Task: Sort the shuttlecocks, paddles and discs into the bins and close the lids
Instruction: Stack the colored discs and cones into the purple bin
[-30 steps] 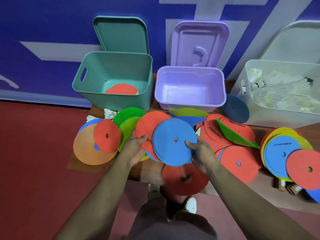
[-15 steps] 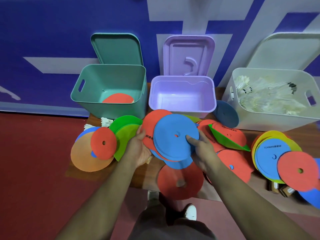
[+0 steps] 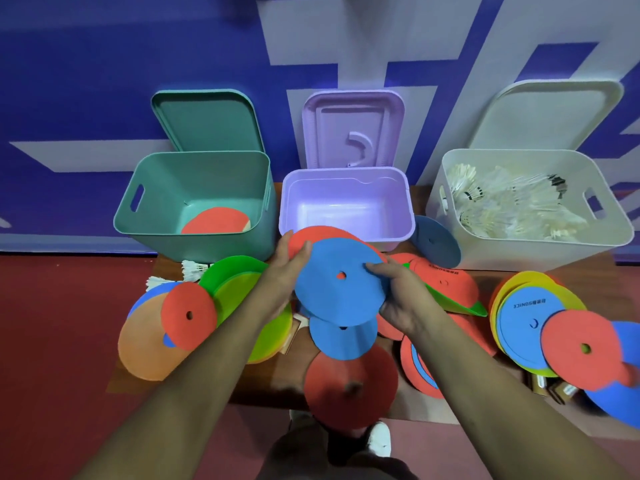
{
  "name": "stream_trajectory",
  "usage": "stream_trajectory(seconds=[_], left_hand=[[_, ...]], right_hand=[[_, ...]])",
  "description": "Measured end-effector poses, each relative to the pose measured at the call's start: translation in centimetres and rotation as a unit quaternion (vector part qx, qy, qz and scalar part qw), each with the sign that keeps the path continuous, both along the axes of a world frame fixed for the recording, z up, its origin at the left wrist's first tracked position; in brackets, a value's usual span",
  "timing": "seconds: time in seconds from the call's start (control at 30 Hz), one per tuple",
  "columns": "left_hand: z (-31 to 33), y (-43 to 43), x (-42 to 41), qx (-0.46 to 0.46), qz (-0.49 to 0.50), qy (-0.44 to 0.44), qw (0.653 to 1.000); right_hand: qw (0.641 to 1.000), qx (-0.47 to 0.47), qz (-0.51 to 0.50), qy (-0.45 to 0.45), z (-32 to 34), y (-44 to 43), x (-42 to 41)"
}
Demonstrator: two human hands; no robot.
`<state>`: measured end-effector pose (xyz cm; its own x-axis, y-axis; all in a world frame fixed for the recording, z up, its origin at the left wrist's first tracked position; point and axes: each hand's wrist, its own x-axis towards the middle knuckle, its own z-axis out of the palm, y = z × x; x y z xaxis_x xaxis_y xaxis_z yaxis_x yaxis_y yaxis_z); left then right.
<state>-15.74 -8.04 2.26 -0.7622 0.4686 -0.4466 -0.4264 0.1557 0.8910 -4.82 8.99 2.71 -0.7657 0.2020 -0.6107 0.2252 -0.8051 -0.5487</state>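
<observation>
Blue disc [image 3: 341, 282] over red disc [image 3: 311, 237], both gripped between left hand [image 3: 282, 275] and right hand [image 3: 403, 299]

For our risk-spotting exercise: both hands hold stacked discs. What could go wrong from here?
The lower blue disc sags below the stack in the left hand and right hand; it may slip out.
The red disc seems to overhang the table at its front edge; an arm could knock it off.

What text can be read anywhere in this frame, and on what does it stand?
"SONICE": upside down to the camera, on the blue disc in the right-hand pile; the characters beside it are too blurred to read.
Dark print on the red disc in the middle pile: too blurred to read.
White shapes on the blue wall: no legible word.
</observation>
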Motion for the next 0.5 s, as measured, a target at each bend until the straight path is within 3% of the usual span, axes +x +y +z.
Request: stream_trajectory(seconds=[0.1, 0.23, 0.4, 0.5], left_hand=[[-0.4, 0.9, -1.8, -0.045, -0.005, 0.020, 0.999], [0.5, 3.6, -5.0, -0.049, 0.025, 0.037, 0.998], [0.3, 6.0, -9.5, 0.007, 0.021, -0.006, 1.000], [-0.1, 8.2, -12.4, -0.055, 0.022, 0.009, 0.998]], right_hand=[[1.000, 0.006, -0.005, -0.012, 0.3, 1.1, -1.4], [0.996, 0.092, 0.001, -0.009, 1.2, 0.8, -4.9], [0.993, 0.079, -0.047, -0.067, 0.8, 3.0, -9.6], [0.978, 0.188, -0.034, -0.086, -0.5, 4.1, -12.4]])
